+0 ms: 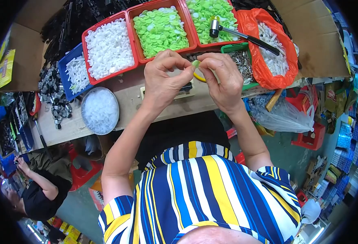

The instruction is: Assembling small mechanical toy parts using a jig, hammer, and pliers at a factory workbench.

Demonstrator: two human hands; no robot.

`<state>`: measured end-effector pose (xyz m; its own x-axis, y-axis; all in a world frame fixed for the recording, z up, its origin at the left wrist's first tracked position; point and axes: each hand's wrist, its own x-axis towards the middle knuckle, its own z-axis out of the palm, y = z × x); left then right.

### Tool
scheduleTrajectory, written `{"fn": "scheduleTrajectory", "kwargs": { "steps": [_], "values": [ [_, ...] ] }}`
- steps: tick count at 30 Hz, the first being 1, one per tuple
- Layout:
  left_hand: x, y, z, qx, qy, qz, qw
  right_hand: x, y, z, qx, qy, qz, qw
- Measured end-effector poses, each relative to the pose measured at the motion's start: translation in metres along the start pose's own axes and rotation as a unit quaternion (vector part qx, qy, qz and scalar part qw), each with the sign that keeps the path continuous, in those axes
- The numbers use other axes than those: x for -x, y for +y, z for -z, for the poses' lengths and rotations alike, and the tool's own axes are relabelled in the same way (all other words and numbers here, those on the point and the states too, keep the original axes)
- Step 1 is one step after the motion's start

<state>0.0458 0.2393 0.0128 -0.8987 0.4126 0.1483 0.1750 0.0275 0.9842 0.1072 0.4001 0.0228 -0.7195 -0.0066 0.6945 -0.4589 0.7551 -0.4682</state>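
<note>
The disc (195, 64) is green, the shirt (187, 191) striped blue, white and yellow.

Grey-green floor (276, 153) spreads before me beneath a pale workbench (74, 129); red plastic stools (318, 136) stand near it, while a strip light (34, 233) glows white beyond.

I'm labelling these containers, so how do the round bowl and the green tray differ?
Shape: the round bowl is circular, while the green tray has corners. Contents: the round bowl is heaped with translucent whitish pieces; the green tray holds slim silvery pieces. Place: the round bowl stands left of the left hand, the green tray beside the right hand. Both hold many small loose parts.
</note>
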Motion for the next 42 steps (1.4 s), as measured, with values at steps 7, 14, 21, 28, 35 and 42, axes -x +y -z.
{"fn": "scheduleTrajectory", "kwargs": {
  "steps": [7, 14, 21, 28, 35, 42],
  "values": [
    [0.005, 0.006, 0.007, -0.187, 0.037, -0.216, 0.958, 0.0, -0.006, 0.004, -0.134, -0.026, -0.147, 0.98],
    [0.02, 0.002, 0.023, -0.221, 0.006, -0.257, 0.941, 0.006, -0.007, 0.0, -0.154, -0.101, -0.127, 0.975],
    [0.033, -0.002, 0.034, -0.23, 0.006, -0.2, 0.952, 0.015, -0.017, -0.014, -0.182, -0.116, -0.111, 0.97],
    [0.045, -0.006, 0.039, -0.277, 0.006, -0.192, 0.941, 0.021, -0.018, -0.022, -0.126, -0.125, -0.08, 0.981],
    [0.077, -0.026, 0.051, -0.411, -0.003, -0.209, 0.887, 0.031, -0.012, -0.044, -0.026, -0.187, -0.035, 0.981],
    [0.085, -0.038, 0.049, -0.47, -0.019, -0.265, 0.842, 0.025, -0.017, -0.043, 0.036, -0.244, -0.001, 0.969]
  ]
}}
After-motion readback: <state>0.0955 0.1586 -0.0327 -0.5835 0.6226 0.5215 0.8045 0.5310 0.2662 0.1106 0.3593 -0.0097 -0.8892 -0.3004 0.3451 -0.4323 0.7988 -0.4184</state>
